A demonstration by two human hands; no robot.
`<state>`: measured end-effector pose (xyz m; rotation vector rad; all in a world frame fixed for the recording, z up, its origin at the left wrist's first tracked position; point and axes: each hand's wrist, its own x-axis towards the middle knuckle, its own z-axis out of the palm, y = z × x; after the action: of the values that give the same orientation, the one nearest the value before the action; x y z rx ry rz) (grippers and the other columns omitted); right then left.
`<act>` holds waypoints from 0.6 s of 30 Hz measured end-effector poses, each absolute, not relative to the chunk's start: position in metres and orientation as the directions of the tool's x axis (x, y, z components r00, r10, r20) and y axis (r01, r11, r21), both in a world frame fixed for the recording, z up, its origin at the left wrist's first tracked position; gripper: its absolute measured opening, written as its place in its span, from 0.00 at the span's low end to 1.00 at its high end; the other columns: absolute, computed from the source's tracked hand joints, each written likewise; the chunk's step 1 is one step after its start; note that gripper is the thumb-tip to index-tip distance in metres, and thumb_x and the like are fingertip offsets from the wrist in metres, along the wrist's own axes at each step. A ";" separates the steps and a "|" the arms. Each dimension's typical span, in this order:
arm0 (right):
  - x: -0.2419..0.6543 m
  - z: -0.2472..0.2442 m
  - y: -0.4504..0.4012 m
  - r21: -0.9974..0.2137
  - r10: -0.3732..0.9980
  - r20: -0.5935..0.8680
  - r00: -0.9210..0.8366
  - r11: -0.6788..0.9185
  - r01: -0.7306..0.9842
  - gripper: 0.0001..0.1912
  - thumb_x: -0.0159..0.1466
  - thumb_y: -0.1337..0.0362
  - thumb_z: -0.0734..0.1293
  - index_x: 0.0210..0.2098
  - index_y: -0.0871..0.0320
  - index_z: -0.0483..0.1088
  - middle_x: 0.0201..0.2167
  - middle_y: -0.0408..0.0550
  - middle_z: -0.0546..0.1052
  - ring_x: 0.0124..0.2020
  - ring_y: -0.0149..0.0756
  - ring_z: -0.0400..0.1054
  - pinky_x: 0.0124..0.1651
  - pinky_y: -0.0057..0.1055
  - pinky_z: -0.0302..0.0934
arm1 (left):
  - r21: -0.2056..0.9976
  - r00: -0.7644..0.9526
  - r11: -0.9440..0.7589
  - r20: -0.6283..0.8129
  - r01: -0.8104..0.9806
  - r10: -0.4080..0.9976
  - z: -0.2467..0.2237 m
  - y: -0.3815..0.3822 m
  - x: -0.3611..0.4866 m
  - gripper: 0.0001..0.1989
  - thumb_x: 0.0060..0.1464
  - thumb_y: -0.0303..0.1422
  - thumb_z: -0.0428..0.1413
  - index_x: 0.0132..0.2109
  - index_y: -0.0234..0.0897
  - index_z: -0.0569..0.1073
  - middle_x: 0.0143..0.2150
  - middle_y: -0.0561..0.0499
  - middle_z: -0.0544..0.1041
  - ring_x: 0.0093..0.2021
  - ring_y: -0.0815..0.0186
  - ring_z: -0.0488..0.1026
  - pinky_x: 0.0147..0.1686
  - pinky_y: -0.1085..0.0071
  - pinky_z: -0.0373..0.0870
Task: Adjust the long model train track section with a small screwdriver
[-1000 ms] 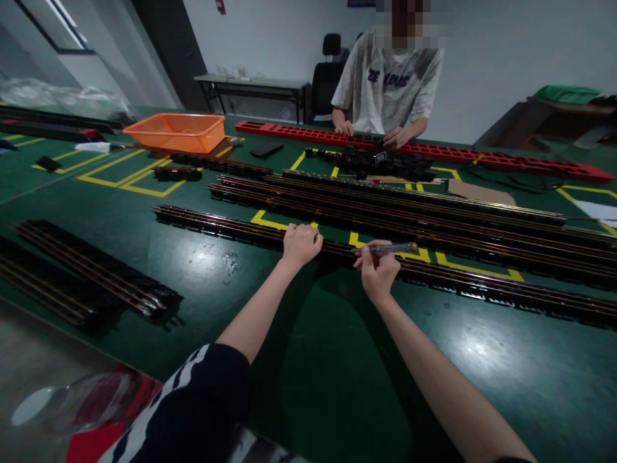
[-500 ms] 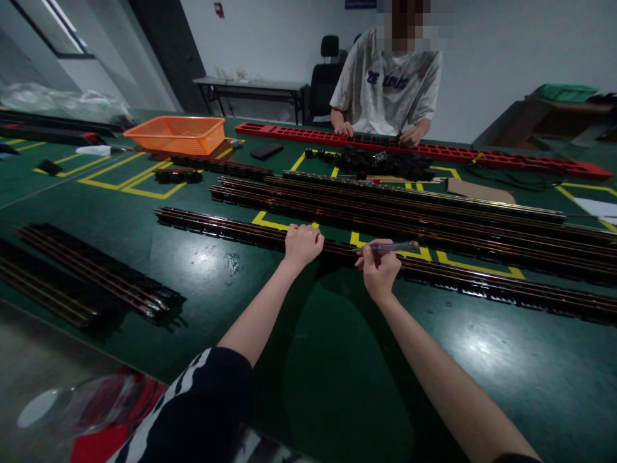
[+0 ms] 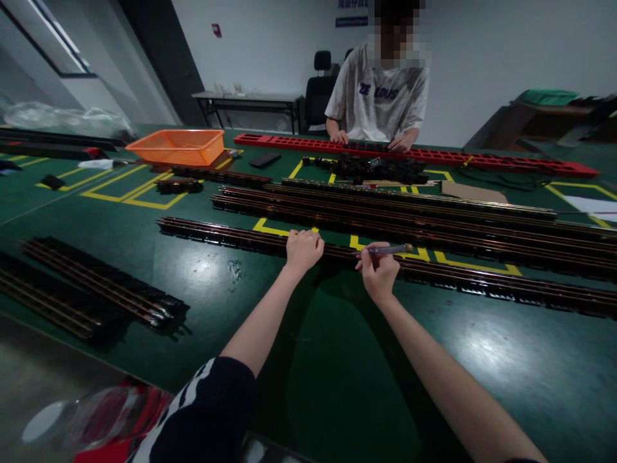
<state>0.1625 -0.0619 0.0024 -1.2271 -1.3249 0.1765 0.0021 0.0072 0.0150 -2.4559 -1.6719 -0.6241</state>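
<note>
A long black strip with copper-coloured rods (image 3: 231,235) lies across the green table (image 3: 332,360) in front of me. My left hand (image 3: 304,249) is closed on this strip, fingers curled over its far side. To the right, my right hand (image 3: 379,272) grips a screwdriver-like tool with a clear handle (image 3: 393,249). The tool slants, its handle end pointing right and its thin tip toward the strip between my hands. Whether the tip touches the strip cannot be made out.
Longer dark strips (image 3: 434,222) lie just beyond. Two shorter bundles (image 3: 96,276) rest at the left. Farther back are an orange basket (image 3: 178,148), a phone (image 3: 265,159), a red slotted rail (image 3: 506,164) and a person (image 3: 378,96) working at it. A plastic bottle (image 3: 96,418) is at lower left.
The view has tilted slightly, so the far objects sit lower in the picture. Both hands keep their places at the strip, and the tool is still in my right hand.
</note>
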 end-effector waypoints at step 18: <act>0.160 0.004 -0.061 -0.802 0.722 0.577 0.382 0.409 0.436 0.07 0.62 0.60 0.61 0.32 0.57 0.61 0.20 0.42 0.73 0.15 0.31 0.68 0.18 0.25 0.62 | 0.150 0.382 -0.478 0.419 0.866 0.824 0.013 -0.005 0.018 0.16 0.60 0.32 0.41 0.36 0.36 0.74 0.38 0.47 0.77 0.40 0.62 0.71 0.44 0.62 0.56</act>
<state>0.1596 -0.0606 0.0040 -1.2135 -1.2420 0.2553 0.0182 -0.0053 0.0128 -2.5327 -1.5530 -0.6824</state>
